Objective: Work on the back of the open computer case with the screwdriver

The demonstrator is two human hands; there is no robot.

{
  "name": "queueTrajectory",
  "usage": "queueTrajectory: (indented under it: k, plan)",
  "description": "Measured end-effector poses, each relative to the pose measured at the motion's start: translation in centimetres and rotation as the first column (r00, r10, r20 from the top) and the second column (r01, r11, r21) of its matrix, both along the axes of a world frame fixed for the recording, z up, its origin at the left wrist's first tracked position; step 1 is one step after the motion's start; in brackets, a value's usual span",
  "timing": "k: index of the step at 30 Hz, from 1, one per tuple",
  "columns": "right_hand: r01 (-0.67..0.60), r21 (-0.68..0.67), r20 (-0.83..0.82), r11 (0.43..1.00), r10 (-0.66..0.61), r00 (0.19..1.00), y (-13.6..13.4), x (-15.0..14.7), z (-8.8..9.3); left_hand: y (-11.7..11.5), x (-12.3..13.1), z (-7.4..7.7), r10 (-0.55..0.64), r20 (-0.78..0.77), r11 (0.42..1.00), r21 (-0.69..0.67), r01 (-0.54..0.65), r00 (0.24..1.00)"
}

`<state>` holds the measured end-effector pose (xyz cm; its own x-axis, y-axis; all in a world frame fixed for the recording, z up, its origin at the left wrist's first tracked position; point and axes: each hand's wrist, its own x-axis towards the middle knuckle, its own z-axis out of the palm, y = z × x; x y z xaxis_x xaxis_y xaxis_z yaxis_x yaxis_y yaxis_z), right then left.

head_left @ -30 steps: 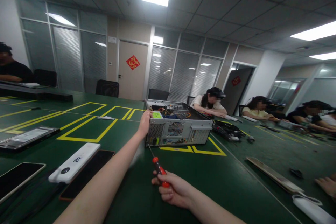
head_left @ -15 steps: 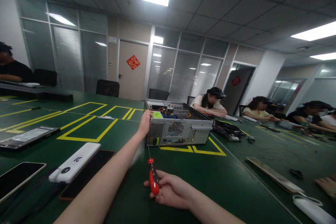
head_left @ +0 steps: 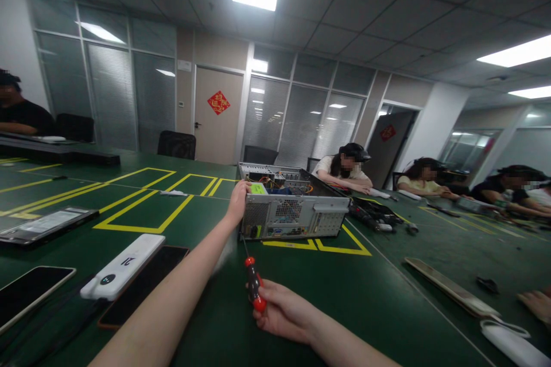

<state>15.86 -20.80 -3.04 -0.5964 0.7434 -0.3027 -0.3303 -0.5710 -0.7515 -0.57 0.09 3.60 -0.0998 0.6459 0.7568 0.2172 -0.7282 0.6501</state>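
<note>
An open grey computer case [head_left: 297, 209] lies on its side on the green table [head_left: 370, 298], its rear panel facing me. My left hand [head_left: 238, 199] reaches out and grips the case's top left corner, beside a green label [head_left: 258, 188]. My right hand [head_left: 282, 312] is nearer to me and is closed around a red-and-black screwdriver [head_left: 253, 285]. The screwdriver's thin shaft points up and away toward the case's lower left corner.
A white device [head_left: 123, 266], dark phones [head_left: 142, 287] and a tablet [head_left: 45, 223] lie at the left. Yellow tape lines [head_left: 142, 206] mark the table. A flat panel [head_left: 451, 289] and another person's hand [head_left: 536, 301] are at the right. Several people sit along the far side.
My right hand turned the screwdriver in its grip: the handle swung left and down, then came back slightly right. My left hand stayed on the case.
</note>
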Motion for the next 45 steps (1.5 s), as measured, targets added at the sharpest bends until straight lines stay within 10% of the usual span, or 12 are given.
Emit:
queueTrajectory:
  k: [45]
  plan:
    - [0.102,-0.293,-0.007,0.951,-0.109,0.994,0.2,-0.3,1.4,-0.3,0.0,0.3,-0.025,0.021,0.999,-0.024,0.026,0.999]
